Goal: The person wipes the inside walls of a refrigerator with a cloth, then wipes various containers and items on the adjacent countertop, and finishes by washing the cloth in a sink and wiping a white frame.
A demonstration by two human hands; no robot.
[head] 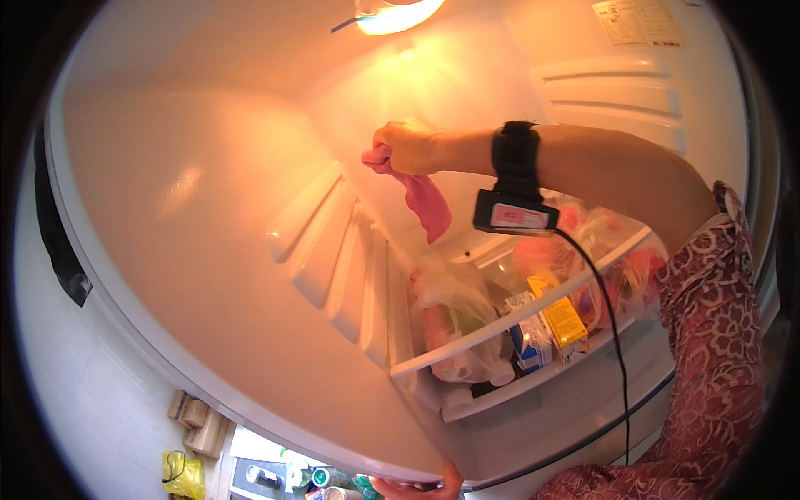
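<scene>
My right hand [406, 147] is closed around a bunched pink cloth [428, 203], whose loose end hangs down inside the refrigerator. A black strap with a small device [515, 212] and a cable sits on the right wrist. At the bottom of the picture, my left hand [422, 489] is partly in view, its thumb and fingers on the rim of the refrigerator's side wall [325, 456]. Below the right forearm, a drawer [462, 347] holds plastic bags [462, 312], a yellow carton [562, 315] and a blue and white carton [531, 340].
Ribbed shelf supports [319, 237] line the inner walls, and a lit lamp [400, 15] shines at the top. Outside, at lower left, are cardboard boxes [203, 428], a yellow plastic bag [184, 475] and several containers [325, 478]. The wrist device's cable hangs across the drawer front.
</scene>
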